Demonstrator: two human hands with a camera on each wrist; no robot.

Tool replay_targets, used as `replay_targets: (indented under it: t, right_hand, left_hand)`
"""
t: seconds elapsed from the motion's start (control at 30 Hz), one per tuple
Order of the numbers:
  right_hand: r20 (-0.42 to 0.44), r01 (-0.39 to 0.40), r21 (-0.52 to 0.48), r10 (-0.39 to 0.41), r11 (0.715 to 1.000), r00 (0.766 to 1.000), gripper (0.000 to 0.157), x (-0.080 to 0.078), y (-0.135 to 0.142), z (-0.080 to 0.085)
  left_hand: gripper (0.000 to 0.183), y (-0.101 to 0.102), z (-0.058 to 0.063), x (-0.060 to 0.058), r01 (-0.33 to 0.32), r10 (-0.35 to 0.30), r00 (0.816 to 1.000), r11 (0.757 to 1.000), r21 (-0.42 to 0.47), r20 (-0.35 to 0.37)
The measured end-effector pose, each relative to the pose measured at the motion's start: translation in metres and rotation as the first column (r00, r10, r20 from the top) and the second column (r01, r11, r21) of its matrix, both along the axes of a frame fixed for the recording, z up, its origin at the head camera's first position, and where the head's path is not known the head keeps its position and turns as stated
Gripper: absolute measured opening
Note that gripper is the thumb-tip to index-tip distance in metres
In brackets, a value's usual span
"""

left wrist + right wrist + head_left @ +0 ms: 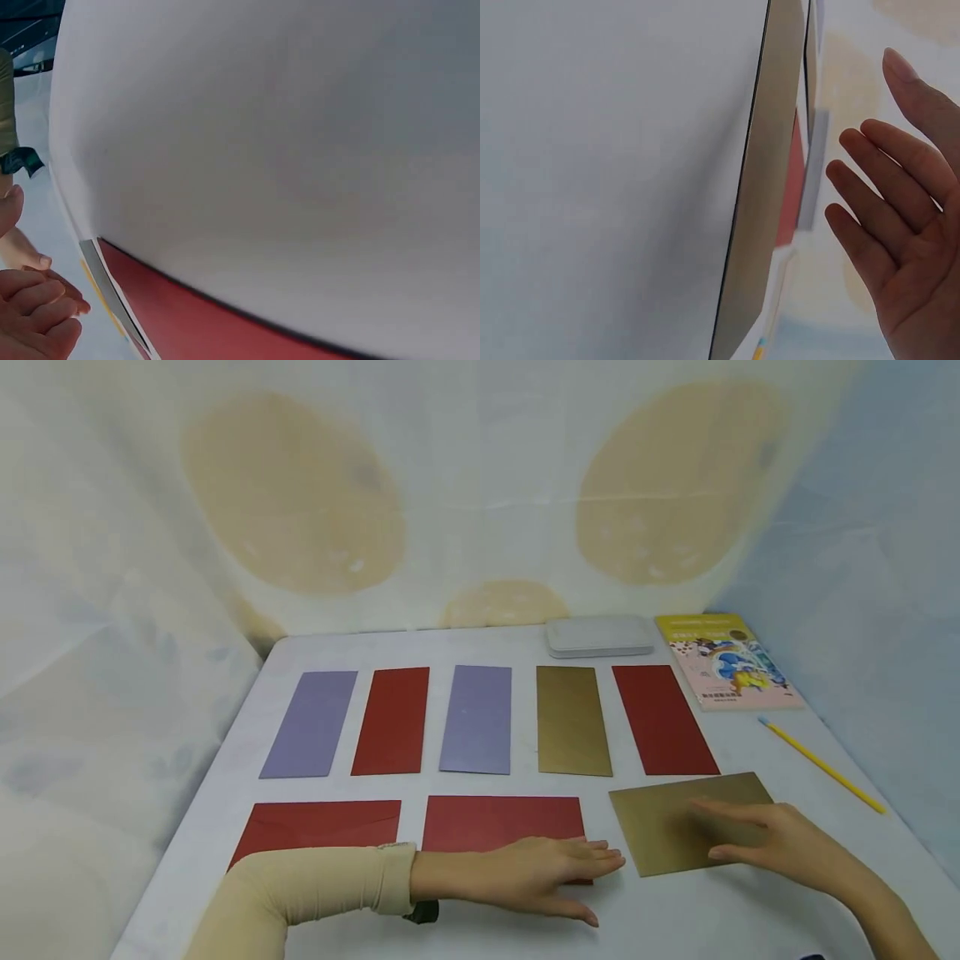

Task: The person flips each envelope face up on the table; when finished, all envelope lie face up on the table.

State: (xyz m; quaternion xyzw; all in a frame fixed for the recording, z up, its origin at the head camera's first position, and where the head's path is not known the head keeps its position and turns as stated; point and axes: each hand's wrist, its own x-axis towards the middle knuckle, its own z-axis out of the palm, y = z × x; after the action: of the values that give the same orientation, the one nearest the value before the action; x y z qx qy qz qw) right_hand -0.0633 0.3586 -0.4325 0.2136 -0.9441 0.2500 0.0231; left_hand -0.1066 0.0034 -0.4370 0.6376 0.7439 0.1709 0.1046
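Flat coloured envelopes lie in two rows. My left hand [528, 872] reaches rightward with straight fingers over the lower right corner of the front middle red envelope [502, 822], holding nothing. Over the front gold envelope [652, 818], which lies slightly turned, hovers my right hand [776, 839]. Its shadow falls on the gold paper. The right wrist view shows that hand's fingers [885, 176] spread and relaxed, apart from the gold envelope [757, 210]. Another red envelope [322, 822] at front left is partly covered by my left sleeve [330, 881].
Behind stand upright-laid envelopes: purple [309, 724], red [392, 721], purple [476, 719], gold [573, 720] and red [665, 719]. A white case [600, 637] and an illustrated booklet [727, 662] lie at the back right. A yellow pencil [821, 764] lies near the right edge.
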Motion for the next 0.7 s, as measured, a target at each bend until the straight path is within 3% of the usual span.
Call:
replay_targets:
  t: [0.17,0.23,0.43,0.7]
  right_hand:
    - [0.087,0.120,0.040,-0.123,0.992,0.989,0.057,0.001,0.026,0.002]
    - [0.082,0.144,0.048,-0.148,0.988,0.986,0.056,-0.001,0.035,0.002]
    - [0.047,0.181,0.068,-0.184,0.981,0.982,0.057,-0.011,0.055,0.003]
    - [0.119,0.204,0.173,-0.226,0.964,0.967,0.063,-0.026,0.066,0.002]
  left_hand:
    - [0.068,0.025,-0.007,-0.006,-0.007,0.005,0.995,1.000,-0.023,-0.101]
    - [0.068,0.034,-0.009,-0.009,-0.027,0.023,0.992,0.999,-0.033,-0.126]
    - [0.067,0.054,-0.013,-0.017,-0.072,0.063,0.986,0.996,-0.052,-0.152]
    - [0.072,0.068,-0.016,-0.020,-0.100,0.080,0.973,0.991,-0.088,-0.215]
